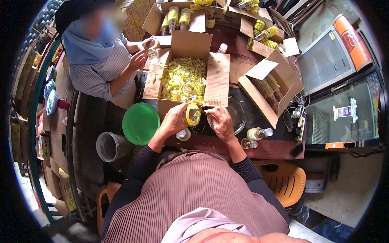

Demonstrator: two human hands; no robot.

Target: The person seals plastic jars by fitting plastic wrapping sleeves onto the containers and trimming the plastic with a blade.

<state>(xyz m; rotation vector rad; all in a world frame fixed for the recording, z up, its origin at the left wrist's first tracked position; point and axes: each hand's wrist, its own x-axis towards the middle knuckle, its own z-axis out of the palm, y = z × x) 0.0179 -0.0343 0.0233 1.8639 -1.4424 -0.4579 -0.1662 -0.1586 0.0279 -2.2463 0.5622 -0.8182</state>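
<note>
My left hand [175,120] grips a yellow oval ring [193,114], which looks like a printed label band, in front of the open cardboard box. My right hand [221,121] is beside it, fingers pinched together; what they hold, if anything, I cannot make out. Under and behind that hand lies a round clear bowl [239,115]. The cardboard box [219,75] is filled with a heap of loose yellow label strips [184,79]. A small capped bottle [183,134] stands just below my left hand.
To the left are a green basin [141,123] and a grey bucket [108,146]. Bottles [259,133] stand at right, near a box of ringed rolls [267,91]. Across the corner a co-worker [99,60] handles a ring. A glass-doored fridge [344,113] is at right.
</note>
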